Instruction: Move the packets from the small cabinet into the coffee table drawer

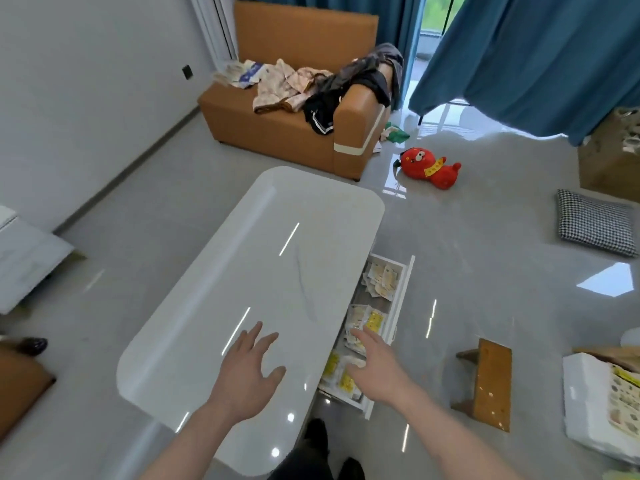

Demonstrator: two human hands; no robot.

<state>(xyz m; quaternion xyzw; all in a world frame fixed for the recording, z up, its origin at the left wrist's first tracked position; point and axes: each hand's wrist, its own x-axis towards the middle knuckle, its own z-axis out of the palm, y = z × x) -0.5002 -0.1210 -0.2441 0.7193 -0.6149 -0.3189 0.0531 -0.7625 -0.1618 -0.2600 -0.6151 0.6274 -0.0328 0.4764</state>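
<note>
From the head view, a glossy white coffee-table worktop (242, 271) with rounded corners runs away from the person across a pale grey tiled floor (485, 271) that mirrors the ceiling lights. On the worktop's right long side the drawer (401, 299) stands pulled out, its white front rail parallel to the worktop edge. Packets (381, 280), white with yellow labels, lie loose inside it, one cluster at the far end and more toward the near end.

The left hand (247, 370) hovers over the near part of the worktop with fingers spread and straight, holding nothing. The right hand (375, 365) reaches over the near end of the drawer, fingers extended and relaxed above the packets there; whether the fingertips touch them cannot be told.

Beyond the far end of the worktop stands an orange sofa (277, 123) heaped with clothes (329, 84), backed by teal curtains (536, 57). A red plush toy (429, 168) lies on the floor to the right, well apart from the drawer, with a checked cushion (594, 221) farther right. A small wooden stool (490, 379) sits near the drawer's front, leaving a strip of bare floor between them. A white foam box (585, 396) is at the right edge.
</note>
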